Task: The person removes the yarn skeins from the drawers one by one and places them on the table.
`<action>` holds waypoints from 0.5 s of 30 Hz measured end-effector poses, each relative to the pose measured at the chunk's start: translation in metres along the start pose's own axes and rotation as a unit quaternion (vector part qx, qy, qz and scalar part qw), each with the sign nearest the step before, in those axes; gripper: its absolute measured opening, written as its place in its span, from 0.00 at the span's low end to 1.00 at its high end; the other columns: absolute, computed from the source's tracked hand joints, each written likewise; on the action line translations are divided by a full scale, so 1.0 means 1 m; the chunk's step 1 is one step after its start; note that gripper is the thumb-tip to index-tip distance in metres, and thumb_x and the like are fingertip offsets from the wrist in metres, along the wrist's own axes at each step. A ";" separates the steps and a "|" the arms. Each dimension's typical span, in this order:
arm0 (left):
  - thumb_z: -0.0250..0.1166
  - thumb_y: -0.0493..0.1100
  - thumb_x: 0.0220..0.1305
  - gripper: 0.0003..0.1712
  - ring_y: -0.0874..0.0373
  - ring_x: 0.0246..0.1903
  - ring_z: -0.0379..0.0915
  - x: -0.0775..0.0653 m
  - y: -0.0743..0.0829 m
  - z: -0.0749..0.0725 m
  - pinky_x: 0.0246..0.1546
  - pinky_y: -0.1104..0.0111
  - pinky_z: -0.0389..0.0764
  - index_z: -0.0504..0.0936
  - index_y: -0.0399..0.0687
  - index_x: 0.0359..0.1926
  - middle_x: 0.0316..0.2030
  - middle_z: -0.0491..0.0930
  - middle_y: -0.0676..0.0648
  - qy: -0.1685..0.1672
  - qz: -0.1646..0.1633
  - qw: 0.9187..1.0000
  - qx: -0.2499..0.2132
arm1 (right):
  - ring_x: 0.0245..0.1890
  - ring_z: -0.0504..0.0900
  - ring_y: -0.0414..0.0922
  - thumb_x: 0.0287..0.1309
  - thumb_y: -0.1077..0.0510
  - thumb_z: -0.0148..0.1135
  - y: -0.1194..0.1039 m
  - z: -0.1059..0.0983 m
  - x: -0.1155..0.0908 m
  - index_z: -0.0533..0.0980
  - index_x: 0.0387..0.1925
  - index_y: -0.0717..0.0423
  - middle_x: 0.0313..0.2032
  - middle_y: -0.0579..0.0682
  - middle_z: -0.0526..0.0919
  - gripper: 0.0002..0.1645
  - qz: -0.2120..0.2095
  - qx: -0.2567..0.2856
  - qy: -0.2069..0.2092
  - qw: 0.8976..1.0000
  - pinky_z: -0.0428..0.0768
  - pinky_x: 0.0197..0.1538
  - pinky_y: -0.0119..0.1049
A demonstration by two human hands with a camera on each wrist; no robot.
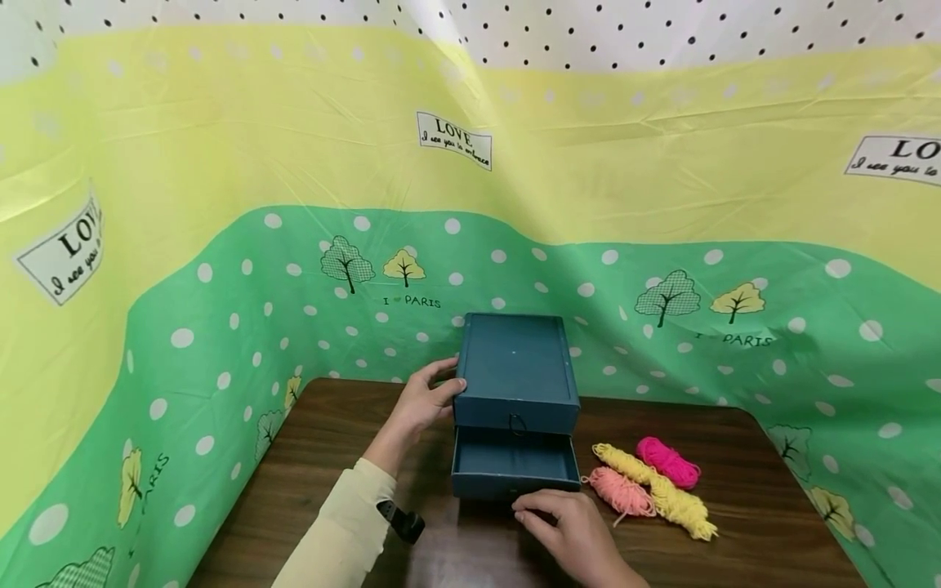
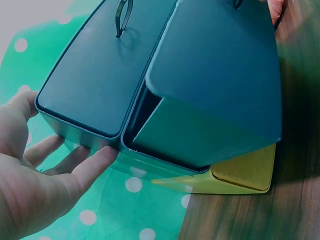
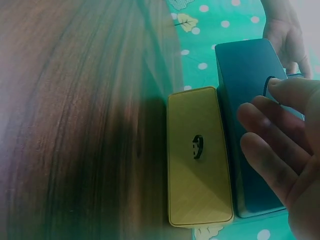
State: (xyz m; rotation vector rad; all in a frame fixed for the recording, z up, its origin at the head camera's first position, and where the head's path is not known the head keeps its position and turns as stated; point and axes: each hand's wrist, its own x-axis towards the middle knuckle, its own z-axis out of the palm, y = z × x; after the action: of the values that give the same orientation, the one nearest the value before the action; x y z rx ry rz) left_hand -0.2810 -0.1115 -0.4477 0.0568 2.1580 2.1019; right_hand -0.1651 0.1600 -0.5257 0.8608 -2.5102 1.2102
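Note:
A dark blue drawer box (image 1: 515, 359) stands at the back of the table, its middle blue drawer (image 1: 515, 461) pulled part way out. Inside that drawer the bare blue bottom shows. My left hand (image 1: 430, 396) rests against the box's left side, thumb over the top edge; in the left wrist view its spread fingers (image 2: 92, 167) touch the side. At the drawer front, my right hand (image 1: 566, 527) pinches the small black loop pull (image 3: 266, 86) between thumb and a finger mostly hidden behind it. Its other fingers curl loosely in front of the blue face.
Below the pulled drawer sits a yellow drawer (image 3: 200, 175) with its own black loop. Right of the box lie yellow yarn (image 1: 680, 506), pink yarn (image 1: 621, 492) and magenta yarn (image 1: 667, 463) on the wooden table (image 1: 764, 490). A patterned curtain (image 1: 235, 245) hangs close behind.

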 end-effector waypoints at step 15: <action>0.66 0.45 0.71 0.32 0.50 0.54 0.81 -0.001 0.001 0.001 0.52 0.57 0.85 0.71 0.53 0.73 0.70 0.69 0.40 -0.001 -0.001 1.000 -0.012 | 0.39 0.87 0.30 0.57 0.57 0.76 0.004 0.002 0.023 0.86 0.35 0.29 0.37 0.28 0.88 0.14 0.001 -0.038 0.031 0.999 0.86 0.40 0.33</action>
State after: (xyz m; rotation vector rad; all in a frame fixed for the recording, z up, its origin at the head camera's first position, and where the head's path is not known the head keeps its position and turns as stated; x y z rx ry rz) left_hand -0.2799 -0.1106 -0.4463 0.0545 2.1312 2.1254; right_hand -0.1853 0.1505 -0.5197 0.7909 -2.4897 1.1168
